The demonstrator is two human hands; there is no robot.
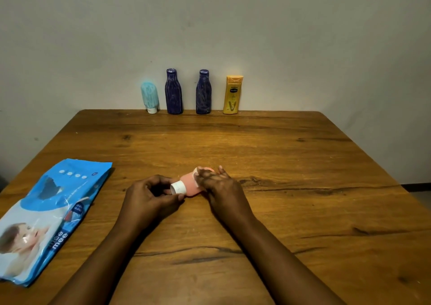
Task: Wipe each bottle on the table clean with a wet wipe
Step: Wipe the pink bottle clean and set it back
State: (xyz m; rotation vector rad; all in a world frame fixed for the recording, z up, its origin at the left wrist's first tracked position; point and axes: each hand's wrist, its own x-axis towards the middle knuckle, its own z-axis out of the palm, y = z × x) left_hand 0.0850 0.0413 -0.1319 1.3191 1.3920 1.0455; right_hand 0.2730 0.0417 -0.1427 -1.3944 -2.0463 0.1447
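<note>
Near left: blue wipes pack point(46, 216) lies flat on the wooden surface point(303, 164), its long side running near to far, well apart from the hands. Printed side up, "mee mee" lettering readable.

Centre near: left hand point(151, 197) has its fingers curled and pinches the pink bottle point(189, 184) by its white cap point(178, 187), thumb on the near side of the cap, fingertips on the far side. Forearm comes in from the bottom edge.

The pink bottle lies tilted on its side between the two hands, cap end pointing left and toward the camera, body pointing far right. Cannot tell if it touches the surface or is held just above it.

A pale wipe point(195, 176) wraps over the bottle's body; only a thin edge shows.

Right hand point(219, 183) covers the far end of the bottle, fingers curved over the body and holding the wipe against it, back of the hand up. Most of the bottle's body is hidden under it.

Far edge, in a row against the wall point(303, 48), all upright and apart from one another: teal tube point(150, 97) standing on its white cap and leaning slightly, blue bottle point(173, 92), second blue bottle point(203, 92), yellow bottle point(232, 96) with a flat orange top. Both blue bottles show pale smears. All four are well away from the hands.
</note>
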